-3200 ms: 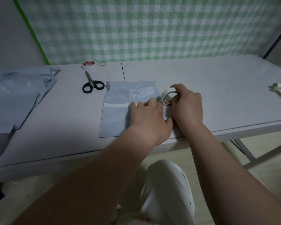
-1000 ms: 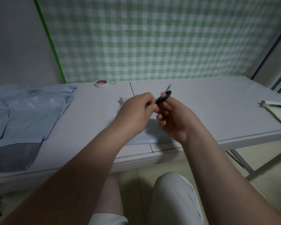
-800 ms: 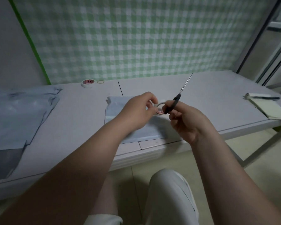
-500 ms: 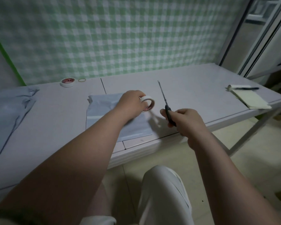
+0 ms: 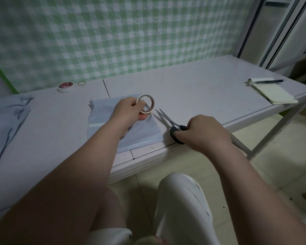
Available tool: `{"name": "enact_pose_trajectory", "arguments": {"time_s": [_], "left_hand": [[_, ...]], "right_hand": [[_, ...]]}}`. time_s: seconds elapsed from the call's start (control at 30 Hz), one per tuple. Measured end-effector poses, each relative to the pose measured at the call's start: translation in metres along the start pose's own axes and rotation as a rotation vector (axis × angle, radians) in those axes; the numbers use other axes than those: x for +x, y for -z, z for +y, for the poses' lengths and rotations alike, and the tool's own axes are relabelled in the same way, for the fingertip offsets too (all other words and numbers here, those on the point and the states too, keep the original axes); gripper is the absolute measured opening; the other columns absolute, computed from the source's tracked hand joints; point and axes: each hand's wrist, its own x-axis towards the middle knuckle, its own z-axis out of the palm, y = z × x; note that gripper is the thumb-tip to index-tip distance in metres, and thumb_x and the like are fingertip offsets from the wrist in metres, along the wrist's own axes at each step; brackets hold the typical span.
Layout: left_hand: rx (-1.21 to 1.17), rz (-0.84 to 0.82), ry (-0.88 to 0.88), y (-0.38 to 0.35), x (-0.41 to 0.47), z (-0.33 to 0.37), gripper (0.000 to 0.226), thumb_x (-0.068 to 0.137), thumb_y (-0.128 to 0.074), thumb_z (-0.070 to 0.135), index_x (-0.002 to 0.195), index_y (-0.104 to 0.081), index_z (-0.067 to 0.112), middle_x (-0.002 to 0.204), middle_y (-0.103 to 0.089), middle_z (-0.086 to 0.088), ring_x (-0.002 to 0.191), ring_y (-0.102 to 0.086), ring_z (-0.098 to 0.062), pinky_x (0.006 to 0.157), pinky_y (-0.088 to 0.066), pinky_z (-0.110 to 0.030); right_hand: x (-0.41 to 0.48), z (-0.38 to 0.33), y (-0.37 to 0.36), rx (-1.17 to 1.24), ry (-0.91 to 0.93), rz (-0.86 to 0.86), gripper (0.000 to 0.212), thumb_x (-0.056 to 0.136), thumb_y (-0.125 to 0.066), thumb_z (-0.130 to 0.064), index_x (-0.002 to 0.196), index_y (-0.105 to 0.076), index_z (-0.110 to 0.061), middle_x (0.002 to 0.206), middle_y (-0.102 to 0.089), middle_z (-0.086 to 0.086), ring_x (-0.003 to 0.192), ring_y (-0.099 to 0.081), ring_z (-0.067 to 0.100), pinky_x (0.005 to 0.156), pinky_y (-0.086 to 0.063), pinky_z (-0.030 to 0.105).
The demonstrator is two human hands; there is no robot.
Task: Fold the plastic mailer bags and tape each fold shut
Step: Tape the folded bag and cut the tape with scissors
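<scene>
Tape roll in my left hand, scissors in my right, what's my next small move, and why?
Probably lay the scissors down right of the mailer: no loose strip shows between their blades and the tape roll, and smoothing the fold likely needs your right hand free.

On your table point(image 5: 193, 89), far right, you have a notepad point(image 5: 274, 93) lying flat near the edge, with a pen point(image 5: 267, 81) across its top end. A rubber band point(image 5: 82, 83) lies at the back left, close to the wall. Behind the table you face a green-and-white checked covering point(image 5: 131, 32), with a green strip point(image 5: 0, 71) slanting down its left side. Under the table's right end, metal legs point(image 5: 272, 131) stand on a tiled floor point(image 5: 254, 183).
</scene>
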Motion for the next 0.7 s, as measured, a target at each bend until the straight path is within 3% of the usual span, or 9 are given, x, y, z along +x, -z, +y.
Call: {"name": "enact_pose_trajectory", "arguments": {"time_s": [0.4, 0.5, 0.6, 0.7], "left_hand": [[-0.047, -0.017, -0.019, -0.002, -0.001, 0.002, 0.022, 0.095, -0.055, 0.019, 0.075, -0.058, 0.010, 0.076, -0.061, -0.002, 0.054, -0.064, -0.002, 0.092, -0.049, -0.046], [-0.038, -0.034, -0.018, -0.001, 0.001, 0.002, 0.020, 0.095, -0.055, 0.021, 0.084, -0.058, 0.005, 0.081, -0.062, -0.004, 0.058, -0.064, -0.004, 0.082, -0.051, -0.035], [-0.068, -0.038, -0.032, 0.000, 0.000, 0.004, 0.020, 0.096, -0.054, 0.019, 0.081, -0.057, 0.007, 0.082, -0.060, -0.006, 0.067, -0.060, -0.010, 0.061, -0.052, -0.016], [-0.108, -0.045, -0.035, 0.001, -0.001, 0.004, 0.021, 0.096, -0.053, 0.019, 0.077, -0.057, 0.011, 0.083, -0.059, -0.006, 0.071, -0.058, -0.013, 0.057, -0.050, -0.014]], "right_hand": [[-0.006, -0.015, 0.006, -0.213, 0.083, 0.053, 0.031, 0.076, -0.059, -0.037, 0.061, -0.042, -0.015, 0.065, -0.045, 0.000, 0.053, -0.039, 0.015, 0.048, -0.023, 0.022], [-0.006, -0.017, 0.005, -0.228, 0.092, 0.054, 0.031, 0.076, -0.059, -0.036, 0.062, -0.042, -0.015, 0.065, -0.044, 0.000, 0.053, -0.038, 0.015, 0.048, -0.022, 0.022], [-0.006, -0.018, 0.005, -0.238, 0.102, 0.064, 0.031, 0.077, -0.059, -0.035, 0.061, -0.041, -0.016, 0.065, -0.043, 0.000, 0.052, -0.037, 0.015, 0.048, -0.022, 0.022], [-0.008, -0.020, 0.005, -0.241, 0.100, 0.070, 0.031, 0.076, -0.060, -0.034, 0.061, -0.041, -0.015, 0.064, -0.043, 0.000, 0.052, -0.037, 0.016, 0.048, -0.021, 0.022]]}}
